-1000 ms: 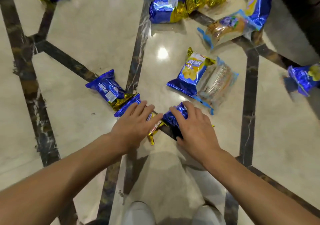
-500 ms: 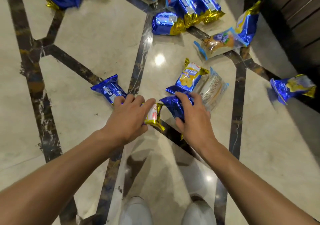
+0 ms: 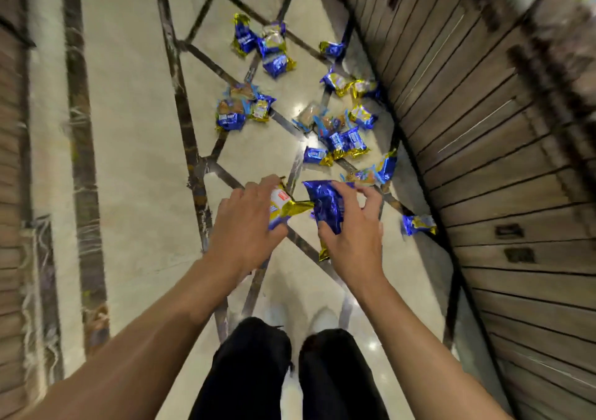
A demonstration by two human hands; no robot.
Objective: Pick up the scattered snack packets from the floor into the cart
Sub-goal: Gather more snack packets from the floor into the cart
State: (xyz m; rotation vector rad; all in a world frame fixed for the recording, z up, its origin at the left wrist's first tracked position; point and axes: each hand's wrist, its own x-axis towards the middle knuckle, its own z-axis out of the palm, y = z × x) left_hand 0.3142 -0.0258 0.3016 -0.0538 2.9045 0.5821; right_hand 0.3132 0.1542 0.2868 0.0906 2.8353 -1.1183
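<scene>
My left hand (image 3: 245, 222) grips a blue and gold snack packet (image 3: 283, 205) with a white and red label, held up off the floor. My right hand (image 3: 351, 235) grips a crumpled blue foil packet (image 3: 325, 206) beside it, its gold end sticking out below the hand. Both hands are raised in front of me, close together. Several more blue and gold packets (image 3: 342, 142) lie scattered on the marble floor (image 3: 129, 122) ahead. The cart is not in view.
A wooden slatted wall (image 3: 483, 161) runs along the right side. One packet (image 3: 417, 224) lies close to its base. Another cluster of packets (image 3: 240, 113) lies further left, and one (image 3: 264, 45) further back. My dark trouser legs (image 3: 290, 374) are at the bottom.
Both hands have lifted their packets off the floor. My view has risen and pulled back, so many more packets and the wooden wall have come into sight.
</scene>
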